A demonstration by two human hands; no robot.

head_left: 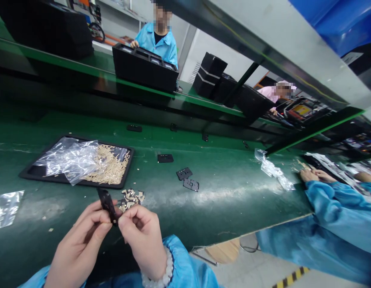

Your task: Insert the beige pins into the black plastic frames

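Between thumb and fingers, my left hand [83, 236] grips a thin black plastic part [107, 205], which stands tilted on edge. My right hand [143, 234], with a beaded bracelet at its wrist, pinches at the lower right edge of that part; whatever is between its fingertips is too small to make out. Just beyond the hands lies a small heap of beige and dark pieces [132, 199]. Behind it a black tray [125, 176] holds clear plastic bags [73, 158] and many thin beige strips [109, 166].
Several black plates [190, 185] lie scattered across the green table [227, 212]. A clear bag [7, 208] is at the left, another plastic wrapper [274, 170] at the right. A co-worker's hands [313, 175] work at far right. Black boxes [143, 70] stand on the shelf opposite.
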